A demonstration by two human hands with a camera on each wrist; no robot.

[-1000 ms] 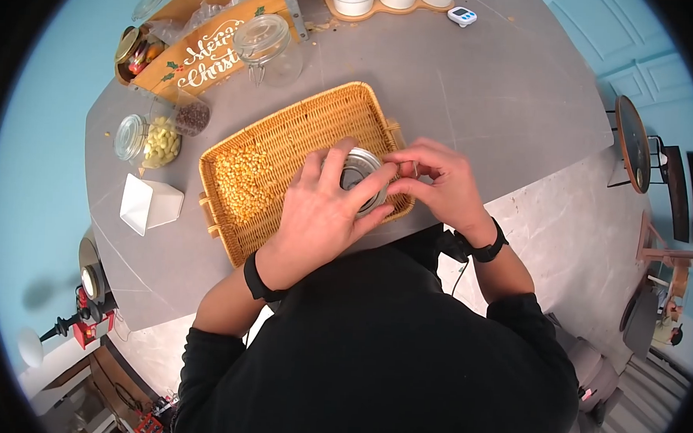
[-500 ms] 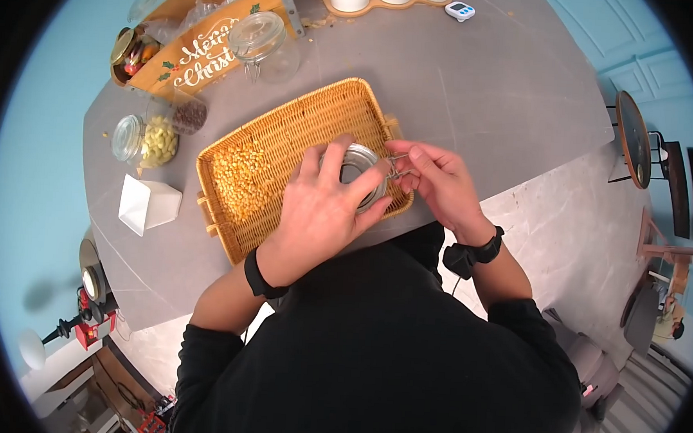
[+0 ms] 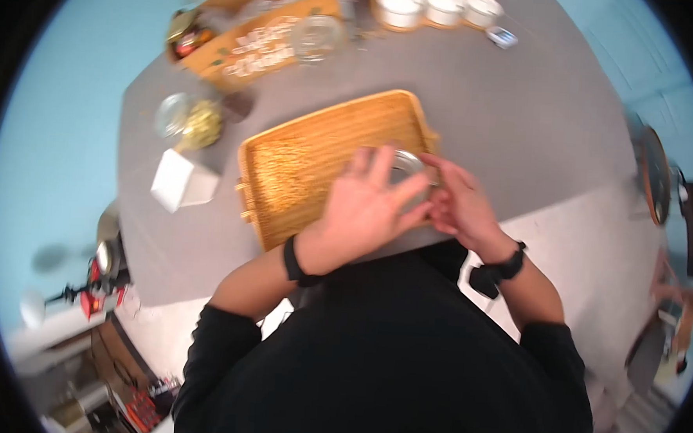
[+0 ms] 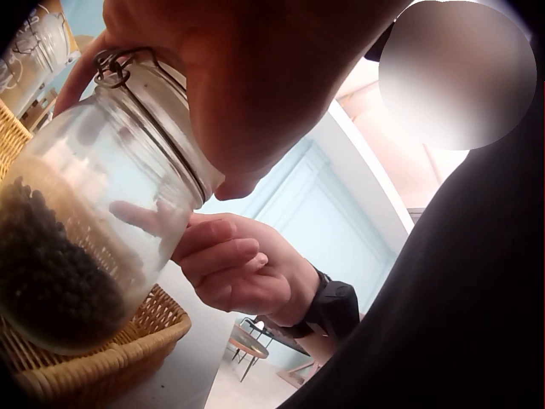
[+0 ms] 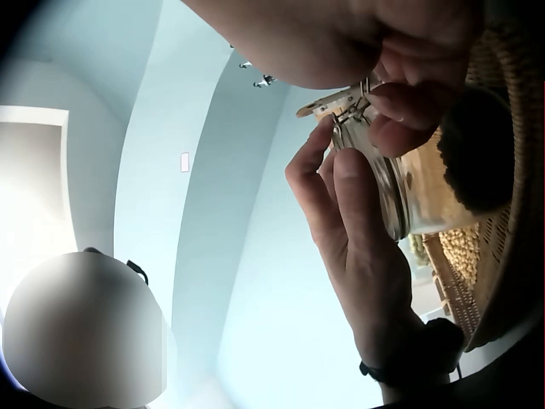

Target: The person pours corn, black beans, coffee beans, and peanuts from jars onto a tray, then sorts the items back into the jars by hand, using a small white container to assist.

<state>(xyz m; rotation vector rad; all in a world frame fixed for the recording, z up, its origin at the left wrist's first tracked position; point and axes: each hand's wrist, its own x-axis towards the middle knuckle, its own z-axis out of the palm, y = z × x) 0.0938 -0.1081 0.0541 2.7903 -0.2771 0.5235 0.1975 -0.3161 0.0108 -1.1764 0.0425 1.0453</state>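
Observation:
A clear glass jar with a wire bail holds small dark beans and tilts over the wicker tray. My left hand grips the jar's top, fingers and thumb spread round the rim. At the side of the top, my right hand has curled fingers at the wire clasp. Its index finger lies straight along the far side of the glass in the left wrist view. Yellow corn kernels cover the left end of the tray.
Left of the tray stand a white square container and a jar of pale pieces. Behind are an empty-looking glass jar and a wooden box with lettering. White pots and a small timer sit at the back right.
The head view has shifted and blurred, so everything appears farther right. My right hand has turned and moved in against the jar's side; earlier its fingertips pinched the wire clasp held outward. My left hand keeps its grip.

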